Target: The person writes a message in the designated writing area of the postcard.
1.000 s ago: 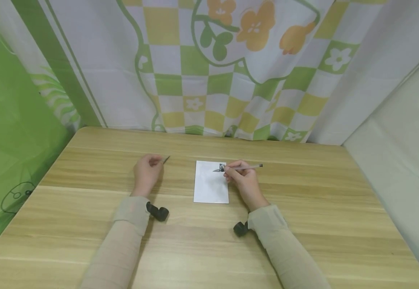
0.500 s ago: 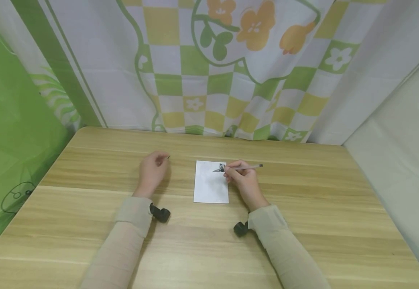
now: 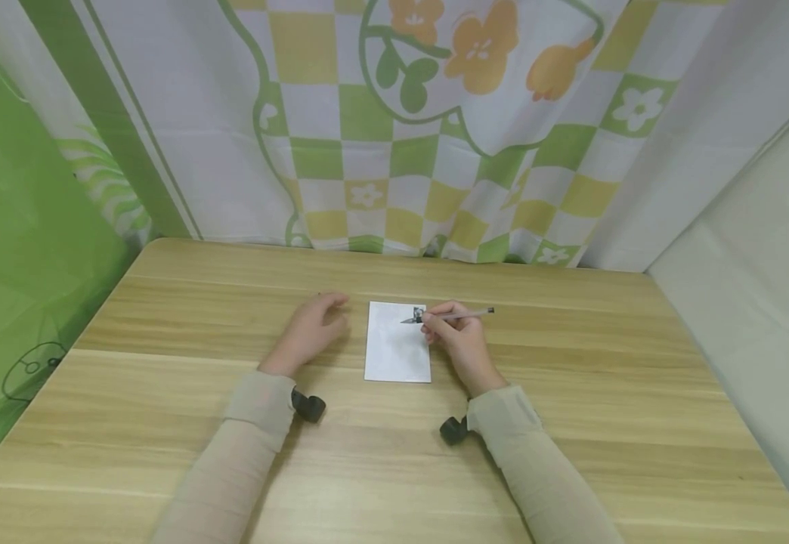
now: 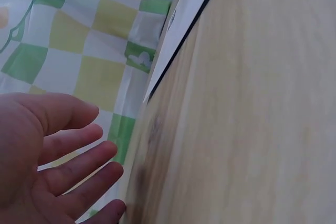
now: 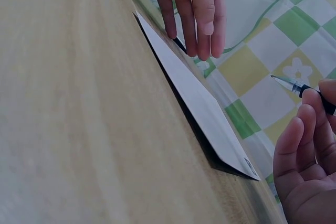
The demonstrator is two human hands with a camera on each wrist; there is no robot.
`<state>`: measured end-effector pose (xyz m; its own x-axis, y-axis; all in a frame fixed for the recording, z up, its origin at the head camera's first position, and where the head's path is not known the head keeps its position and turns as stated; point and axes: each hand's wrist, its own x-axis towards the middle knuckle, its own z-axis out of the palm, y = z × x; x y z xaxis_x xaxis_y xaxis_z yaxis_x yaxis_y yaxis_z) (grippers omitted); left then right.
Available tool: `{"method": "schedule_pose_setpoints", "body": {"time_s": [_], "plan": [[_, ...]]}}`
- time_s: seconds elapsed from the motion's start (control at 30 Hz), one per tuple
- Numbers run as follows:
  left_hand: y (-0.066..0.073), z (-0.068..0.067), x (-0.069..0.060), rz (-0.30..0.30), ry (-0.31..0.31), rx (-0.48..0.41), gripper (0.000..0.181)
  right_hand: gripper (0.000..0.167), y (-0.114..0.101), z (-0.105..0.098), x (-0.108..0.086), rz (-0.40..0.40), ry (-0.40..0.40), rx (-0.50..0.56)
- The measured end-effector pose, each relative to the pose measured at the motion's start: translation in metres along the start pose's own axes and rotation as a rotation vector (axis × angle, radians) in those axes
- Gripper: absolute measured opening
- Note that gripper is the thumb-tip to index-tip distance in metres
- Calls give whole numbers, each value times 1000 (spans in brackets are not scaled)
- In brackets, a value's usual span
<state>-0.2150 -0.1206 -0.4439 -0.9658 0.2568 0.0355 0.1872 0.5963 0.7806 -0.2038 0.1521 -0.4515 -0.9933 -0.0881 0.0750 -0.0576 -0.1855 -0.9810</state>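
Note:
My right hand (image 3: 459, 340) pinches a clear-barrelled pen (image 3: 465, 314) over the upper right of a small white notebook (image 3: 394, 351). The pen's bare tip (image 5: 283, 81) points left, above the notebook, in the right wrist view. My left hand (image 3: 309, 332) is left of the notebook, thumb and fingers apart, with nothing between them in the left wrist view. Behind its fingers, a slim black piece (image 5: 180, 44), like a pen cap, shows partly in the right wrist view; the hand mostly hides it. A small dark picture is printed in the notebook's top right corner.
Both hands work over a light wooden table (image 3: 571, 453). A green, yellow and white curtain (image 3: 435, 174) hangs along its far edge. Green cloth (image 3: 20, 264) hangs at the left, and a pale wall (image 3: 762, 249) stands at the right. Each wrist wears a small black camera (image 3: 308, 406).
My left hand has moved right, toward the notebook, and its fingers have come apart, letting go of the slim black piece. The right hand, pen and notebook stay in place.

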Motion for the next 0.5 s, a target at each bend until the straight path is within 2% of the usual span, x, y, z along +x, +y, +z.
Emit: {"method": "schedule_pose_setpoints", "body": {"time_s": [0.2, 0.5], "plan": [[7, 6, -1, 19, -141, 47, 55, 14, -1, 0, -1, 10, 5, 3], [17, 14, -4, 82, -292, 193, 69, 8, 0, 0, 0, 33, 3, -4]]}}
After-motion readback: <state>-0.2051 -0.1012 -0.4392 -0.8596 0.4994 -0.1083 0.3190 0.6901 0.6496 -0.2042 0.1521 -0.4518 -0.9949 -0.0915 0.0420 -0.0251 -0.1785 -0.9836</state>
